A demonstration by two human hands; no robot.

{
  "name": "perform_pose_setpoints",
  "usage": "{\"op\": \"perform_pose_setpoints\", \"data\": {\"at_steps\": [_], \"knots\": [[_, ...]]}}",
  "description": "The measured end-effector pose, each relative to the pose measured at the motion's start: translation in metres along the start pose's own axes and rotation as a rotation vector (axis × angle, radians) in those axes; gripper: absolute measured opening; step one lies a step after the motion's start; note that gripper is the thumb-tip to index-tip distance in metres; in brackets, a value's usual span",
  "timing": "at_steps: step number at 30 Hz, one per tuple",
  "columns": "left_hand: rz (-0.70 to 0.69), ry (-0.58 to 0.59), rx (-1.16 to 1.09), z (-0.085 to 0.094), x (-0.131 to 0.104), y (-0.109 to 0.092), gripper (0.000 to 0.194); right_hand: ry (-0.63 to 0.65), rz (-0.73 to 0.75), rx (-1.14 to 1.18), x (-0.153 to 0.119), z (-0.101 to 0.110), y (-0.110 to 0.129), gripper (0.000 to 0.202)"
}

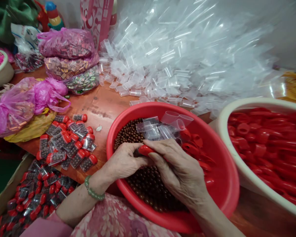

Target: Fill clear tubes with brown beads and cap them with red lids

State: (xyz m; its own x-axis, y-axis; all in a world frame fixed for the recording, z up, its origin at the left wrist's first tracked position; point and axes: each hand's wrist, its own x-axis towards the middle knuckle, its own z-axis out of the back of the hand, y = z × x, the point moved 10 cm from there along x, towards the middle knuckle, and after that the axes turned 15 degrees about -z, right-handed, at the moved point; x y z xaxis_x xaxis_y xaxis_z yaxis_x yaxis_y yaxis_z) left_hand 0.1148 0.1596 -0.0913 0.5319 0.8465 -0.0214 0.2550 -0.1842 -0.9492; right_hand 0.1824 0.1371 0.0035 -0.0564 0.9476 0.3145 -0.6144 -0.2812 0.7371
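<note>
Over a red basin (pixel 233 184), my left hand (pixel 123 161) closes round a small clear tube, mostly hidden by the fingers. A red cap (pixel 146 150) sits at the tube's end, with the fingers of my right hand (pixel 181 168) pressed on it. Below both hands lie many dark brown beads (pixel 153 191). Clear plastic tubes (pixel 150 127) rest on the beads at the back of the basin, and loose red caps (pixel 194 144) lie along its right side.
A white tub (pixel 223 131) of red caps stands at the right. Behind is a big heap of clear tubes (pixel 167 69). Capped, bead-filled tubes (pixel 69 141) are piled at left, more in a box (pixel 13 182) below. Pink bags (pixel 69 42) sit at back left.
</note>
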Motion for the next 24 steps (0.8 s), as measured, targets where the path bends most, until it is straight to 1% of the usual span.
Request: {"op": "perform_pose_setpoints", "data": {"at_steps": [4, 7, 14, 17, 20, 21, 22, 24], "knots": [[-0.001, 0.017, 0.034, -0.001, 0.0, -0.003, 0.004, 0.019, -0.051, 0.004, 0.003, -0.001, -0.005, 0.03], [-0.016, 0.045, 0.042, -0.005, 0.0, -0.004, 0.004, 0.024, -0.069, 0.024, 0.002, -0.002, -0.007, 0.027], [-0.059, 0.093, 0.0, -0.008, 0.0, -0.003, 0.002, 0.004, -0.064, 0.022, 0.001, -0.004, -0.005, 0.029], [-0.022, 0.115, -0.066, -0.012, -0.002, 0.0, 0.008, -0.017, -0.012, -0.025, -0.002, -0.002, 0.001, 0.032], [0.076, 0.121, -0.187, -0.016, -0.006, 0.006, 0.02, 0.023, 0.074, -0.104, -0.006, -0.005, 0.007, 0.035], [0.103, 0.114, -0.234, -0.016, -0.006, 0.007, 0.024, 0.048, 0.101, -0.141, -0.008, -0.007, 0.008, 0.038], [0.127, 0.103, -0.275, -0.017, -0.007, 0.008, 0.029, 0.07, 0.124, -0.183, -0.01, -0.011, 0.009, 0.045], [0.178, 0.087, -0.333, -0.017, -0.009, 0.01, 0.036, 0.093, 0.166, -0.275, -0.013, -0.018, 0.01, 0.068]]}}
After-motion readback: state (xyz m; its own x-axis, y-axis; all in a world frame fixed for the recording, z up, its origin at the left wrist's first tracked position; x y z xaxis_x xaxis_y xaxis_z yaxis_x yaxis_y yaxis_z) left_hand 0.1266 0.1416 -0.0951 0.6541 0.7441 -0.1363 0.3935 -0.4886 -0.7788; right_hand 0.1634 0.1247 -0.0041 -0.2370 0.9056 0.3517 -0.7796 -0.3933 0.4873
